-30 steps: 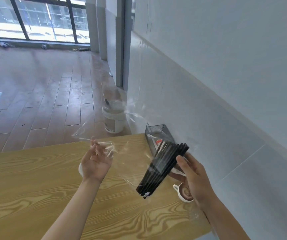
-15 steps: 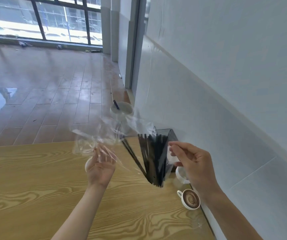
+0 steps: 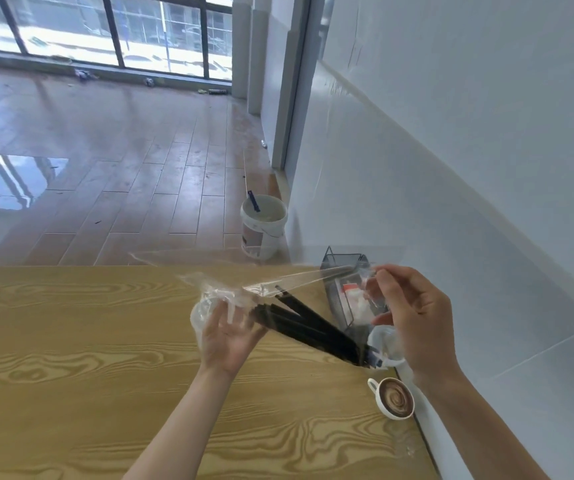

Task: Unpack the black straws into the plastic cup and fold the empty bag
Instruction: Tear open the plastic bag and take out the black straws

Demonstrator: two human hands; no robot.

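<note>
A clear plastic bag (image 3: 244,271) is stretched in the air between my hands, above the wooden table (image 3: 71,358). Several black straws (image 3: 313,332) lie slanted inside it, their low ends at the right and their high ends by my left hand. My left hand (image 3: 230,337) grips the crumpled left end of the bag, fingers curled around the film. My right hand (image 3: 417,323) pinches the bag's right part between thumb and fingers. A clear plastic cup (image 3: 199,315) shows partly behind my left hand, mostly hidden by it.
A dark see-through box (image 3: 344,271) stands by the wall at the table's right edge. A white cup with latte art (image 3: 395,398) sits near my right wrist, another pale cup (image 3: 384,344) just above it. A white bucket (image 3: 264,226) stands on the floor beyond the table.
The straws went from a gripped bundle to a loose fan, and now lie slanted with their tops toward my left hand. My right hand released the bundle and pinches the bag's film.
</note>
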